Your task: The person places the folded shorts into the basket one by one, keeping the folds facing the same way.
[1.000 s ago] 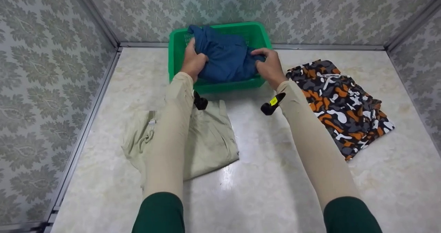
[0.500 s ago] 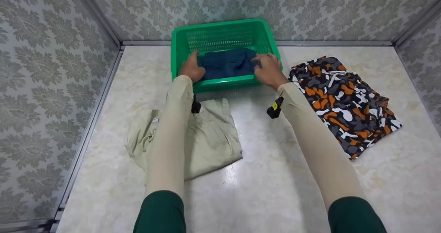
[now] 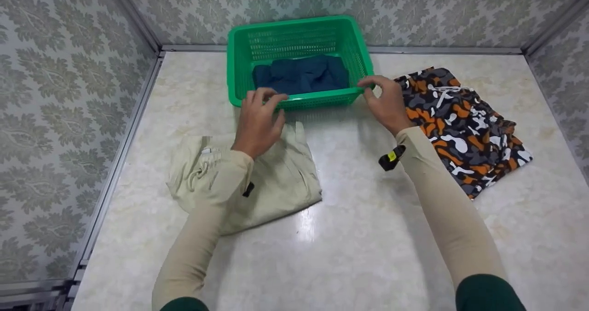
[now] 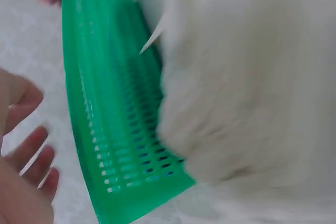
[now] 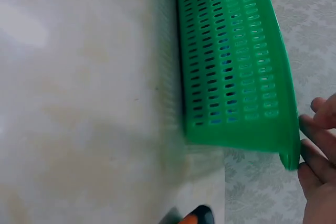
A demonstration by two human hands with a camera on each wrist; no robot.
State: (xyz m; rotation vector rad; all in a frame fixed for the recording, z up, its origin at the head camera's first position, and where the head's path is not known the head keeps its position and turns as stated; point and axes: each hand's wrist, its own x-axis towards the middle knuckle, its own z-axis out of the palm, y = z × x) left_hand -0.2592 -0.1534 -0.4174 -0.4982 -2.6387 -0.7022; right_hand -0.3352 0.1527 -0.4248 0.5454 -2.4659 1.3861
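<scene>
A folded dark blue garment [image 3: 301,74] lies inside the green plastic basket [image 3: 294,100]. My left hand [image 3: 260,122] is at the front of the basket, above the beige drawstring pants [image 3: 276,182], with its fingers loosely bent and holding nothing. In the left wrist view the left hand [image 4: 26,156] shows apart from the basket's rim. At the basket's front right corner, the fingertips of my right hand [image 3: 386,100] touch the rim. The right wrist view has the right hand [image 5: 320,156] against that rim, its thumb away from it.
Camouflage-patterned shorts [image 3: 464,131] in orange, black, grey and white, with a white drawstring, lie flat at the right. The basket stands near the back wall [image 3: 414,16] on a pale marbled surface [image 3: 359,237]. A patterned wall [image 3: 69,118] borders the left side.
Both hands have let go of the blue garment, which was lowered into the basket. The left hand has come back over the front rim; the right hand has moved out to the front right corner.
</scene>
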